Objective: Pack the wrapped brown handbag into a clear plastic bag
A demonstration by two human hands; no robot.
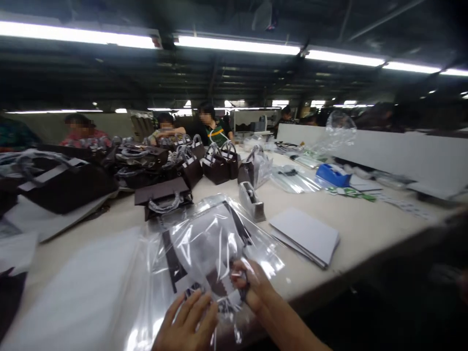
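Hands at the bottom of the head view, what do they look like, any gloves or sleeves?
Both are bare: no gloves, rings or watch show. The left hand is cut off at the frame's lower edge, so its wrist is unseen. The right hand leads into a bare forearm with no sleeve in view.

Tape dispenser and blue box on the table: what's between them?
Head view: between the grey tape dispenser and the blue box lies a flat clear plastic bag on the table; nothing else shows there.

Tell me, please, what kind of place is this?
Probably a factory packing line. The left hand and right hand hold a clear plastic bag on a long pale worktable, beside many dark brown handbags and a grey tape dispenser; other workers sit behind.
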